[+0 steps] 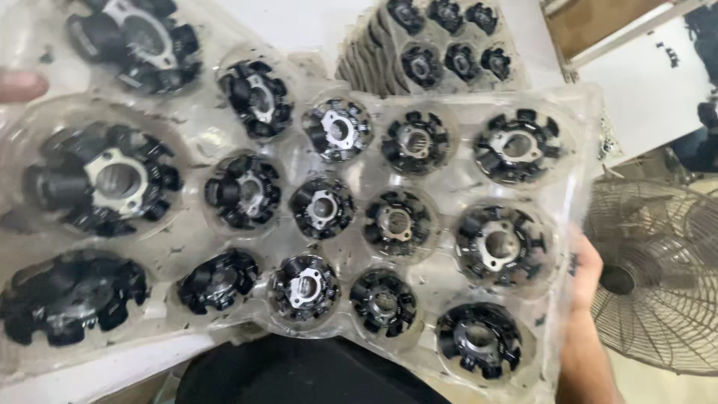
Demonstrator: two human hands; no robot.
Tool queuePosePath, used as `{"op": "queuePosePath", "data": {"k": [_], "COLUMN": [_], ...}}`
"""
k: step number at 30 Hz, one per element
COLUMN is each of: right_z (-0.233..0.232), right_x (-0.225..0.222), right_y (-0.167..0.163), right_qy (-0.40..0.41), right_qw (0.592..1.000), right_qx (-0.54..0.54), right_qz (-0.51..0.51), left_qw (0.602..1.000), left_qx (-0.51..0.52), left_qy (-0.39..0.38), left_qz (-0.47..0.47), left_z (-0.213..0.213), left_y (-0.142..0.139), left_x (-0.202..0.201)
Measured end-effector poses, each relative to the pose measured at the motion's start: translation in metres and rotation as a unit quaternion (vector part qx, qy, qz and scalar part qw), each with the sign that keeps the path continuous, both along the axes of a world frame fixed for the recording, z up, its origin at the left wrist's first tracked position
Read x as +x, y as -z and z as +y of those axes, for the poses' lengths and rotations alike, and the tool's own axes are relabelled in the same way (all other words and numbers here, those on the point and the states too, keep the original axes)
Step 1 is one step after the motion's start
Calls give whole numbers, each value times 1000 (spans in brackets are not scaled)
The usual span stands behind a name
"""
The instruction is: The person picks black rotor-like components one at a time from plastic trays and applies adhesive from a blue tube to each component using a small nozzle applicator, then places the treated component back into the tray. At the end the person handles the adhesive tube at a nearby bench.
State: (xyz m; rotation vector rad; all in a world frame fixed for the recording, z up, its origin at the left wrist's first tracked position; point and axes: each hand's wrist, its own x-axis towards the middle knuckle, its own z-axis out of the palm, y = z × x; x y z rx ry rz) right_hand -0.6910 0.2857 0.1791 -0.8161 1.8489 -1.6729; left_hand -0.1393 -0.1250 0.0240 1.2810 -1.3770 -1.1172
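A clear plastic blister tray (449, 288) fills most of the view, held up and tilted, its round pockets each seating a black ribbed motor part with a metal hub (499, 243). The right hand (585, 273) grips the tray's right edge, fingers hidden behind the plastic, thumb side showing. At the tray's upper left edge only a fingertip of the left hand (21, 85) shows; I cannot tell whether it is closed on the tray. Beyond the tray's top edge sits a stack of similar trays (441, 52) on a white worktop (299, 22). Right of the tray, lower down, stands a wire-guarded fan (658, 277). Below the tray's bottom edge lies dark clothing (299, 374).
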Motion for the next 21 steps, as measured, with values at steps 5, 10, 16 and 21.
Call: {"op": "queuePosePath", "data": {"k": [5, 10, 16, 21], "right_z": [77, 118, 146, 164], "right_x": [-91, -159, -212, -255], "right_y": [-31, -27, 69, 188], "right_qy": [192, 269, 351, 401], "right_qw": [977, 959, 933, 903], "right_qx": [-31, -45, -1, 80], "right_qz": [-82, -76, -86, -131], "left_qw": [985, 954, 924, 908], "left_qx": [-82, -117, -145, -147], "left_qy": [143, 249, 292, 301], "left_qz": [-55, -122, -199, -253], "left_z": [-102, -136, -171, -181], "left_y": [-38, -66, -33, 12], "left_x": [-214, -420, -591, -673]}}
